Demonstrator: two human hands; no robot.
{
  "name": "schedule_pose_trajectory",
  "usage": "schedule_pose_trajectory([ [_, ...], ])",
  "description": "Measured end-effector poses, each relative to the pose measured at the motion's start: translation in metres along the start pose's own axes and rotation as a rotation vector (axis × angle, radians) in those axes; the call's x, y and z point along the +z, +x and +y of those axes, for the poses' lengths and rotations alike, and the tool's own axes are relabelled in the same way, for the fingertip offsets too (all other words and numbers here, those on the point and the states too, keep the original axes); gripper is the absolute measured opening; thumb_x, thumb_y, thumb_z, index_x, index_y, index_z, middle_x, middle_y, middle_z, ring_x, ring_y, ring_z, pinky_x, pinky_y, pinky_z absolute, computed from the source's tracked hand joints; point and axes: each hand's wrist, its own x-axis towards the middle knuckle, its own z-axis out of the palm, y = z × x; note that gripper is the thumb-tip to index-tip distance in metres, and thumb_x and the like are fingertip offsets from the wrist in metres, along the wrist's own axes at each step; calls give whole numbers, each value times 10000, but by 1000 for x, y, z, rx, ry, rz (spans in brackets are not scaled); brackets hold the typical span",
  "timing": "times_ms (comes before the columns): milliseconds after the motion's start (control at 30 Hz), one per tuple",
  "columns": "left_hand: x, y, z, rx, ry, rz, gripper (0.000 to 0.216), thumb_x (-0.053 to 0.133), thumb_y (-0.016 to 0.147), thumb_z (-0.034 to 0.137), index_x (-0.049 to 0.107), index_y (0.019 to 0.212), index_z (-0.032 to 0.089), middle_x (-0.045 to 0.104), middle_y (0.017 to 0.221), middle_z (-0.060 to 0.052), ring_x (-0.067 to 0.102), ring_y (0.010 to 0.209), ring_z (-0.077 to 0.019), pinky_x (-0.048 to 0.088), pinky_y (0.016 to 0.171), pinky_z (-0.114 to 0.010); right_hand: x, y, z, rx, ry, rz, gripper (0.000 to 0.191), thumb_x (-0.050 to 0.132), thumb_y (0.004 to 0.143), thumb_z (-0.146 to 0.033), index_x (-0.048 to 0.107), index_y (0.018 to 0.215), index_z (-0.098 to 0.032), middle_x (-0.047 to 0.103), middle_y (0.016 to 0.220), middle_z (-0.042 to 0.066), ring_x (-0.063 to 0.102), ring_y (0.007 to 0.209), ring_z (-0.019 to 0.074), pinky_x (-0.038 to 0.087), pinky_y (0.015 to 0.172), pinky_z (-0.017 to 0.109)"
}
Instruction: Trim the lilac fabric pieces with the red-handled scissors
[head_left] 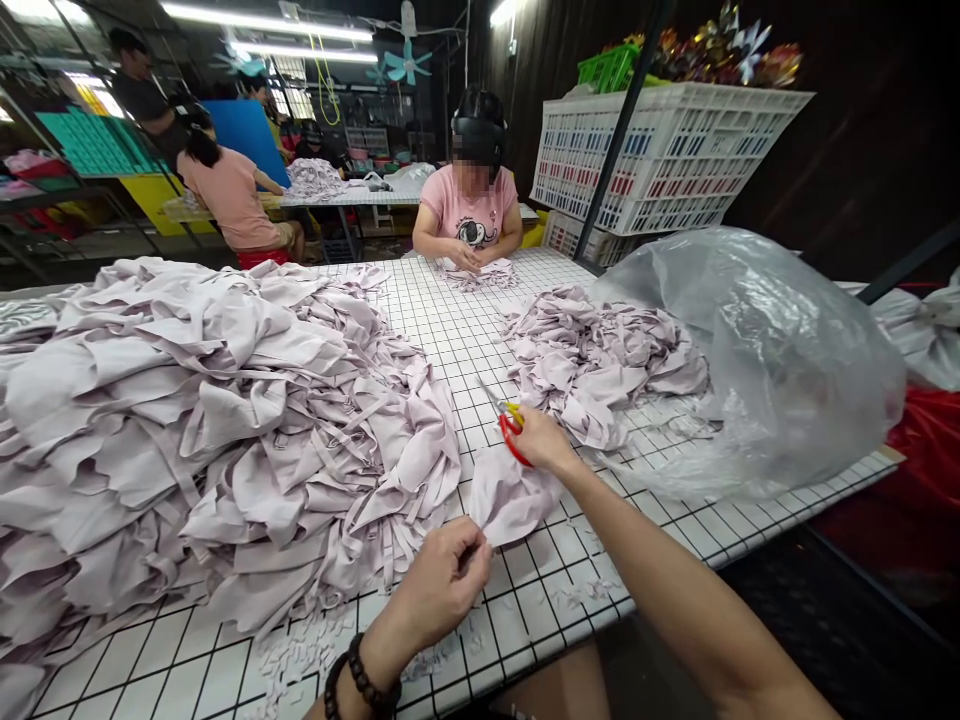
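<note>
My right hand (541, 440) is closed on a pair of scissors (513, 428) with red and yellow handles, its blades pointing away to the upper left. Below it lies a pale lilac fabric piece (514, 495) on the gridded tabletop. At that piece's near left corner, the fingers of my left hand (450, 575) are pinched on the cloth edge. A large heap of the same pale fabric pieces (247, 400) rises to the left. A smaller heap (600, 350) sits beyond my right hand.
A big clear plastic bag (772, 350) bulges at the right table edge. Small fabric scraps (307, 650) are scattered along the near side. Across the white gridded table (450, 330) a co-worker (472, 205) handles similar fabric. White plastic crates (660, 150) stand behind on the right.
</note>
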Motion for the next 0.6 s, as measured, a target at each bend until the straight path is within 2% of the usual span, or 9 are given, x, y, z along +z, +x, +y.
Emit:
schedule_pose_trajectory([
  [100, -23, 1, -11, -34, 180, 118, 276, 472, 875, 247, 498, 608, 184, 521, 659, -8, 486, 639, -155, 362, 609, -268, -30, -1, 0, -19, 142, 12, 240, 622, 774, -404, 510, 784, -192, 630, 777, 23, 560, 621, 133, 432, 578, 250],
  [200, -39, -2, -4, -47, 318, 364, 232, 601, 802, 336, 545, 634, 187, 598, 1008, -93, 528, 952, -262, 412, 800, -355, -72, -22, 3, -91, 508, 38, 350, 705, 713, -429, 437, 717, -204, 592, 765, -1, 480, 547, 94, 412, 524, 241],
  [267, -35, -4, 13, -47, 239, 468, 229, 636, 783, 388, 592, 671, 193, 565, 1155, -110, 483, 1081, -308, 401, 874, -396, -91, -41, 2, -124, 702, 69, 369, 759, 674, -367, 428, 705, -207, 573, 776, -6, 491, 589, 103, 416, 538, 241],
  [300, -28, -5, 24, -59, 112, 414, 248, 607, 810, 410, 617, 687, 195, 589, 1107, -108, 509, 1043, -293, 415, 851, -382, -97, -52, 1, -123, 751, 85, 366, 773, 663, -338, 434, 710, -208, 569, 791, -5, 505, 619, 112, 425, 551, 242],
  [333, -17, -4, 34, -89, -75, 278, 298, 552, 851, 436, 643, 702, 194, 623, 1002, -104, 553, 935, -260, 438, 788, -353, -99, -62, 0, -111, 785, 102, 361, 780, 656, -317, 441, 718, -209, 568, 807, -3, 514, 639, 118, 433, 559, 243],
  [400, 13, 1, 52, -228, -565, -119, 455, 428, 903, 513, 697, 764, 173, 645, 808, -93, 559, 662, -180, 447, 616, -291, -96, -83, -2, -71, 844, 130, 348, 782, 654, -290, 454, 737, -212, 567, 830, 1, 526, 662, 125, 449, 569, 244],
  [467, 47, 12, 61, -437, -1058, -399, 569, 375, 896, 592, 714, 893, 135, 663, 837, -113, 509, 530, -124, 419, 502, -249, -85, -104, -2, -30, 912, 163, 331, 771, 670, -272, 456, 755, -216, 568, 849, 1, 538, 684, 126, 468, 584, 241],
  [533, 75, 26, 63, -553, -1384, -380, 559, 432, 874, 600, 684, 1008, 120, 655, 962, -124, 492, 520, -89, 402, 461, -213, -70, -127, -1, 17, 956, 215, 315, 755, 699, -253, 448, 765, -222, 570, 859, -3, 558, 730, 128, 495, 643, 247],
  [600, 93, 38, 60, -585, -1520, -213, 464, 554, 841, 544, 657, 1033, 134, 629, 988, -86, 454, 508, -55, 361, 424, -176, -52, -152, 4, 62, 958, 298, 308, 741, 728, -239, 435, 765, -227, 566, 857, -8, 575, 789, 134, 509, 730, 261],
])
